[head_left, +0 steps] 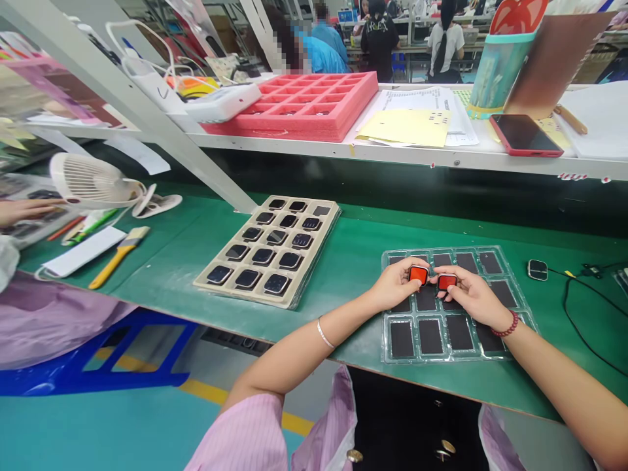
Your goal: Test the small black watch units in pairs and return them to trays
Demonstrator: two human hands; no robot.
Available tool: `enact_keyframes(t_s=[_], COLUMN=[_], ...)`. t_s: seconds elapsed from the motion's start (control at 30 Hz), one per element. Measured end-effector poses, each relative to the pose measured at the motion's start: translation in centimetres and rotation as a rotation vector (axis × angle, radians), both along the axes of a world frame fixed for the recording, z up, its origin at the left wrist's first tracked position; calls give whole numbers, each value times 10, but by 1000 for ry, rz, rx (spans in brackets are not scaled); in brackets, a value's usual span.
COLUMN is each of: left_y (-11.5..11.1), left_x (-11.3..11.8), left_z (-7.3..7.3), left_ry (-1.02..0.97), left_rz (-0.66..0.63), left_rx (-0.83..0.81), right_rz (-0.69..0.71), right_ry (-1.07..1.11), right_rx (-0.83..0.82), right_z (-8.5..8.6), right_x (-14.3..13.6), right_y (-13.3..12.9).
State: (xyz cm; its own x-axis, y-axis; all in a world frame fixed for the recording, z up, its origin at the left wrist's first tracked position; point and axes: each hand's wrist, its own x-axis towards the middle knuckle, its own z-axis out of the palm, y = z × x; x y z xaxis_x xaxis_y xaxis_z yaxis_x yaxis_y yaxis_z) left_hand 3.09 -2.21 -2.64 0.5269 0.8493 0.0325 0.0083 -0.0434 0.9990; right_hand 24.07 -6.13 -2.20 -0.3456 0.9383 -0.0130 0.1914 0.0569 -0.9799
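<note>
Above a clear plastic tray (416,337) with dark rectangular inserts, my left hand (395,284) grips a square watch (418,275) whose face shows orange-red. Close beside it on the right, my right hand (471,294) pinches a second, similar red-faced watch (447,282). The two watches are nearly side by side, and a small dark piece shows between them. To the left, a beige tray (203,280) holds several dark-screened watches in rows. Another small square device (538,269) lies right of the clear tray, by a black cable.
A white shelf (314,149) crosses behind, bearing a pink foam tray (338,124), papers, a cup (498,72) and a red phone (524,135). On the left are a slanted post, a fan (91,182), a brush (118,258) and another person's hand (29,210).
</note>
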Motion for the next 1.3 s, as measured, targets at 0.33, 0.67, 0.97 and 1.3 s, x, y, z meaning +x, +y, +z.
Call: enact_keyframes(t_s=[0.33,0.67,0.97,1.3], left_y=[1,0,0,1], left_x=[-1,1,0,0], left_z=[-1,3,1,9], left_ry=[-18,-18,-65,-46], left_rz=[-36,-19,-34,-31], left_rx=[3,-12,-99,-141], right_rz=[-7,2,-9,-43], right_ry=[21,-12,20,20], right_rx=[-23,0,-41,-71], right_z=[-1,1,2,8], right_x=[-1,-1,0,-1], right_y=[0,-1,0,-1])
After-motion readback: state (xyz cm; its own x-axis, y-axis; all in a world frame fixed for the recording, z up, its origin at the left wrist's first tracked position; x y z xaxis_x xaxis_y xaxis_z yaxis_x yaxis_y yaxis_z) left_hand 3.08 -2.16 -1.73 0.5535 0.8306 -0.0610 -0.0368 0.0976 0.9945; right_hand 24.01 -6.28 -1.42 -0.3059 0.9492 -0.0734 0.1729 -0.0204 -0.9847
